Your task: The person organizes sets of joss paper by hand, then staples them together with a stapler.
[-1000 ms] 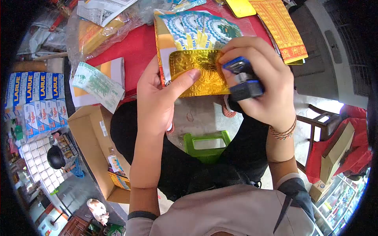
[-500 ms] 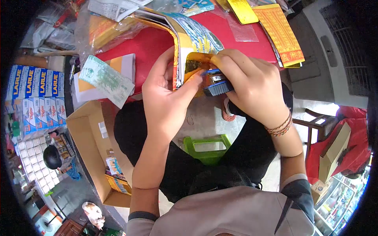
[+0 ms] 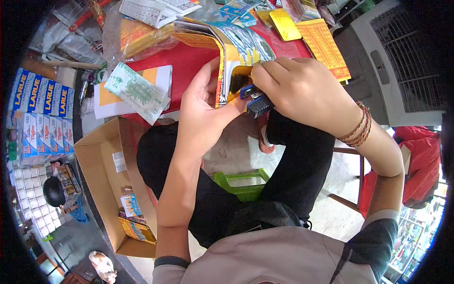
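Note:
My left hand [image 3: 201, 111] is closed around the edge of a folded bundle of printed papers [image 3: 243, 45], its thumb pressed on the near side. The bundle has yellow, blue and white printing and bends over the red tabletop. A blue and black stapler [image 3: 259, 104] is gripped in my right hand [image 3: 302, 87], its nose at the bundle's near edge beside my left thumb. Next to that nose, a yellow paper flap [image 3: 240, 79] curves inward around a dark hollow. Whether the stapler's jaws touch the paper is hidden by my fingers.
Green printed notes [image 3: 137, 92] lie on white and orange sheets at the table's left. Yellow printed papers [image 3: 324, 47] rest at the right. An open cardboard box [image 3: 97, 163] stands lower left, with paper packets inside. Between my legs is a green plastic stool [image 3: 243, 189].
My right forearm has swung outward to the right, and the stapler has turned slightly against the bundle. The whole view has shifted a little. Both hands keep their hold.

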`<state>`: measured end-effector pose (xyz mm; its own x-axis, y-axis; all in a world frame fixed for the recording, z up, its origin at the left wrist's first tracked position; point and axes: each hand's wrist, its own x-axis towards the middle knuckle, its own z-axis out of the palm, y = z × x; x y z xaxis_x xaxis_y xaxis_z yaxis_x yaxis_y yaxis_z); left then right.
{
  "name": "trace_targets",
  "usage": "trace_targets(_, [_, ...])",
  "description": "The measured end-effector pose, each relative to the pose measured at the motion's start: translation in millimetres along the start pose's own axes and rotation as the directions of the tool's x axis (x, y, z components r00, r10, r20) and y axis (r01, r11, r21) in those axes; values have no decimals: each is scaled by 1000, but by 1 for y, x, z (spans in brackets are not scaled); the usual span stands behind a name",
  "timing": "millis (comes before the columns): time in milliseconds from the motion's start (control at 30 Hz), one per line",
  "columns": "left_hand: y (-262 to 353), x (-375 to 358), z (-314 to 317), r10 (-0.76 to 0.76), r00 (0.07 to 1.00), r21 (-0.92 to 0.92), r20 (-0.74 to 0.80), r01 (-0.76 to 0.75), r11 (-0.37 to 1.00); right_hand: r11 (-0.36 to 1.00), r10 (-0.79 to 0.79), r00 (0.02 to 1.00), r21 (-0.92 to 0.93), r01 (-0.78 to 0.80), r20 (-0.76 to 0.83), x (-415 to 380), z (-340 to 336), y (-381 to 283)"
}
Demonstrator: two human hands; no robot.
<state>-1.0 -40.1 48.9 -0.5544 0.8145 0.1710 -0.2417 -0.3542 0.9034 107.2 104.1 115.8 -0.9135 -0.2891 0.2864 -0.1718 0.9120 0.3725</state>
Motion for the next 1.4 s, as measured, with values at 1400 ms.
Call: trace_targets(1400, [-7, 12, -9, 126, 980, -106, -152, -143, 984, -268, 909, 410, 851, 451, 69, -7, 20, 7])
